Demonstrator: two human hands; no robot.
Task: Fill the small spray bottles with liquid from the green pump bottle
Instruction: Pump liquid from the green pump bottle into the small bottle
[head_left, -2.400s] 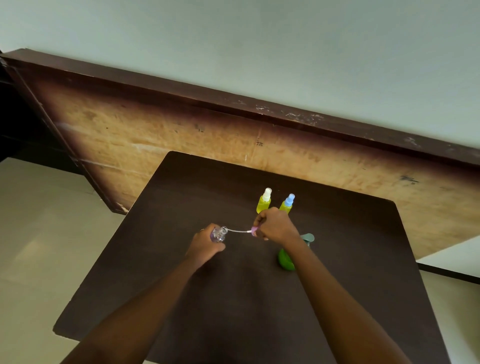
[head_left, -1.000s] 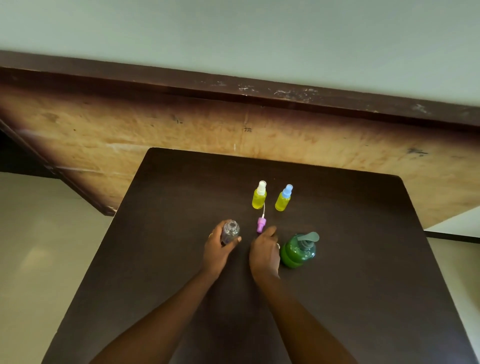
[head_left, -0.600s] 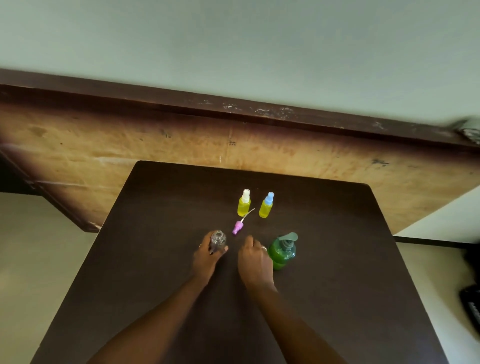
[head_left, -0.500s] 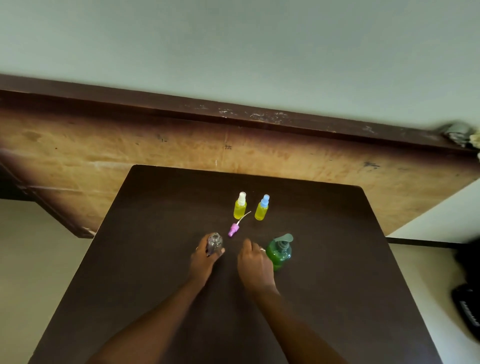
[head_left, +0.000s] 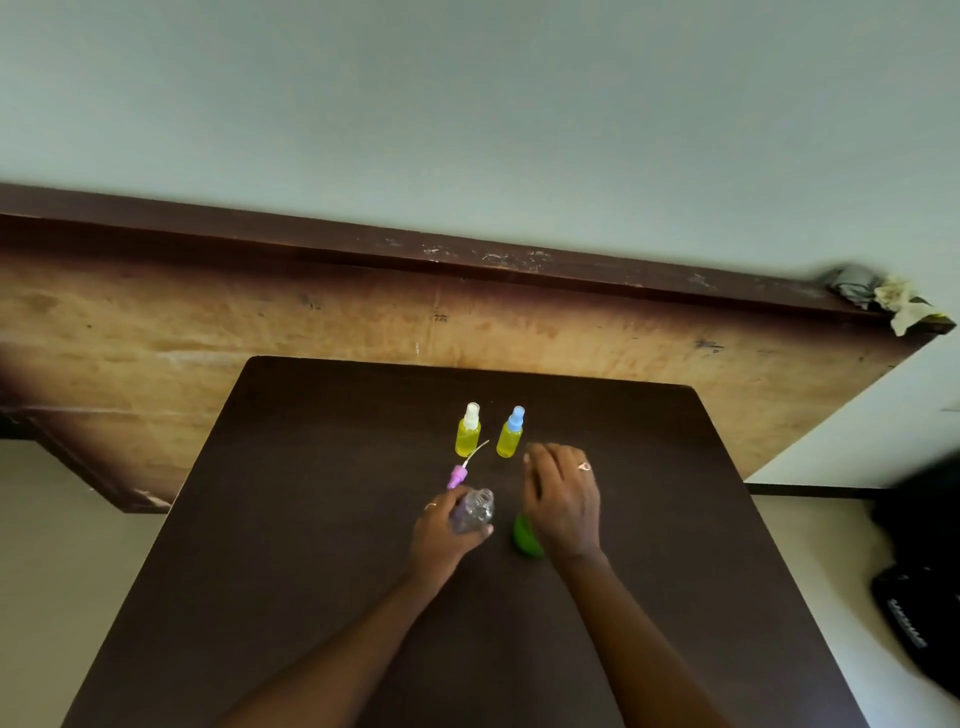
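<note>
Left hand (head_left: 441, 540) is wrapped around the uncapped clear spray bottle (head_left: 474, 512) at frame centre: light, thin-walled, easily tipped, so grip the body. Right hand (head_left: 563, 501), fingers loosely spread, covers the green pump bottle (head_left: 525, 535); grip undetermined.

Left hand (head_left: 448, 530) curled closed — right hand (head_left: 563, 501) spread, seemingly.

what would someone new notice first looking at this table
Two small bottles of yellow liquid stand side by side at mid-table, one white-capped, one blue-capped. Just nearer, the left hand grips a clear, uncapped bottle, with its pink sprayer lying loose on the dark table beside it. The right hand is spread over the green bottle, hiding most of it.
</note>
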